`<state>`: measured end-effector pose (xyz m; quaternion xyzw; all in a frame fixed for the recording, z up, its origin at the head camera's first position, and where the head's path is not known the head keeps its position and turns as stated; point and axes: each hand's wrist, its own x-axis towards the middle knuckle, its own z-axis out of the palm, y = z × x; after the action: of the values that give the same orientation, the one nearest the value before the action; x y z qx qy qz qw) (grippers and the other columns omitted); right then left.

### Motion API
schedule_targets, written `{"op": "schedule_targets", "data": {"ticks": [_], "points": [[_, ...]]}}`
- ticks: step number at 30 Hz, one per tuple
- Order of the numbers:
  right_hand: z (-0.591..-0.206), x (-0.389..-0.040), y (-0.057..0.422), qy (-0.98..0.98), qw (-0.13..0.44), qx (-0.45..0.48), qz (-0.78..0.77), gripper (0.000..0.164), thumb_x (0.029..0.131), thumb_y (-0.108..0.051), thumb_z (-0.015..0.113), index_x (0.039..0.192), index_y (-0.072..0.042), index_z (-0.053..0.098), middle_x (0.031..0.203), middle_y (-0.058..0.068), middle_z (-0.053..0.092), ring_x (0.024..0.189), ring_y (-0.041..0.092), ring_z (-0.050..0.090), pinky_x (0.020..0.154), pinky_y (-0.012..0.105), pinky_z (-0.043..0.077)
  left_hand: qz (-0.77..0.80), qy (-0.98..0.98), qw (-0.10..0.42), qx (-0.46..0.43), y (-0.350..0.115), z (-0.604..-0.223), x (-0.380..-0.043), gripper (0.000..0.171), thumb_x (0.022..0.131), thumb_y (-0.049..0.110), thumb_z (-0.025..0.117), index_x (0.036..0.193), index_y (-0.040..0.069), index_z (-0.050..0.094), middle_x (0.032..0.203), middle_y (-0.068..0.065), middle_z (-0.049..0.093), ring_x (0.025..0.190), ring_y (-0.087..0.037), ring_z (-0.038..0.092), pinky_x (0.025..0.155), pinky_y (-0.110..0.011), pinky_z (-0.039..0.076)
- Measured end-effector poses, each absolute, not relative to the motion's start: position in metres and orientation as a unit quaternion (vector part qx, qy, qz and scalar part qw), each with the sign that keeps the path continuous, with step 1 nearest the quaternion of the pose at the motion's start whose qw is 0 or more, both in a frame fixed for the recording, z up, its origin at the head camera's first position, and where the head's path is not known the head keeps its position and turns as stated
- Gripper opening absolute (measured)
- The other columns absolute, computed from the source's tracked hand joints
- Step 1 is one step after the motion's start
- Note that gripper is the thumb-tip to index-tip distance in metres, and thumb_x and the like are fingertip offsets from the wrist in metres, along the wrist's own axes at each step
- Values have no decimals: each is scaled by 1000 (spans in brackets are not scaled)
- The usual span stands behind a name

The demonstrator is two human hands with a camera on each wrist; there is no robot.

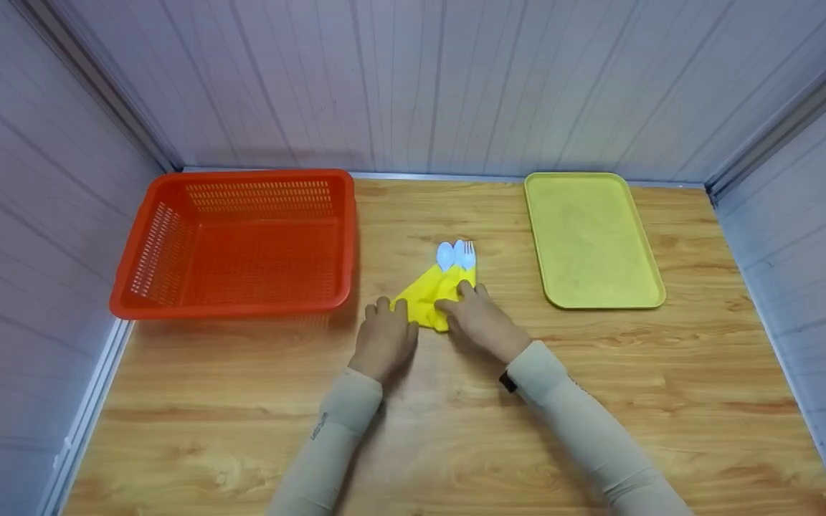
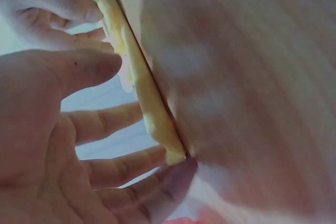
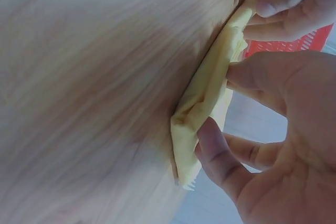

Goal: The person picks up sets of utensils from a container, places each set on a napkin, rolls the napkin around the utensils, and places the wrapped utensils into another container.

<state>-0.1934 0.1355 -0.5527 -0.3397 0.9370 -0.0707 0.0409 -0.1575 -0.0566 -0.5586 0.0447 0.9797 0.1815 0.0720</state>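
Note:
A yellow cloth napkin (image 1: 421,292) lies folded on the wooden table, wrapped over the lower part of some pale cutlery. Two spoons (image 1: 445,256) and a fork (image 1: 469,255) stick out of its far end, heads showing and handles hidden. At the napkin's left corner is my left hand (image 1: 386,340), its fingertips touching the edge and the thumb apart. My right hand (image 1: 483,322) rests on the right side, thumb and fingers spread and pressing on the fold. The right wrist view shows the napkin (image 3: 205,87) as a thick flattened bundle under those fingertips.
An orange-red plastic basket (image 1: 241,310) with slotted sides stands at the left. Near the back right lies a yellow-green rectangular tray (image 1: 592,240). Pale panelled walls (image 1: 413,86) enclose the table at the back and both sides.

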Motion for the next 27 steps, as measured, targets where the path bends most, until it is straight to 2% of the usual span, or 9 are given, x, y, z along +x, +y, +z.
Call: {"op": "schedule_targets", "data": {"ticks": [5,9,13,18,21,24,27], "points": [[-551,-196,135,937,61,-337,-63,28,101,-12,55,126,-15,68,107,23,55,85,33,45,69,37,37,230,970,80,2,-63,-559,-166,45,96,28,66,123,-8,58,111,-23,55,102,-38,51,88,-45,46],[-551,-198,135,941,90,-320,-70,33,101,-15,55,132,-18,66,118,27,53,90,35,46,72,38,42,258,962,89,-9,-67,-559,-169,43,96,30,67,115,-7,63,107,-21,54,100,-35,50,86,-44,46],[-550,-200,135,943,105,-308,-73,36,100,-16,57,135,-19,64,124,29,51,94,35,46,75,39,45,312,947,79,2,-68,-557,-170,37,96,30,67,112,-3,65,99,-15,55,91,-30,52,79,-41,46],[-552,-201,136,940,90,-316,-94,35,98,-14,61,133,-15,66,131,31,48,106,41,48,85,45,47,415,906,80,3,-64,-554,-169,22,93,25,71,103,6,65,84,-6,59,76,-21,54,66,-34,46],[-554,-200,137,936,76,-325,-116,32,97,-10,61,129,-12,68,137,31,44,111,44,47,89,47,46,471,877,100,2,-59,-554,-168,22,92,23,73,106,8,65,88,-3,66,78,-17,60,68,-31,51],[-555,-200,137,929,58,-342,-131,26,97,-6,60,120,-9,69,135,27,46,108,43,49,86,46,46,502,857,119,4,-53,-556,-167,29,91,20,73,114,6,65,96,-3,71,84,-14,66,75,-31,55],[-555,-200,138,924,49,-356,-134,25,96,-5,59,120,-6,66,130,24,52,108,40,50,86,44,44,500,857,121,17,-48,-560,-166,24,90,16,73,110,3,68,94,-4,72,86,-16,67,78,-33,55]]}}
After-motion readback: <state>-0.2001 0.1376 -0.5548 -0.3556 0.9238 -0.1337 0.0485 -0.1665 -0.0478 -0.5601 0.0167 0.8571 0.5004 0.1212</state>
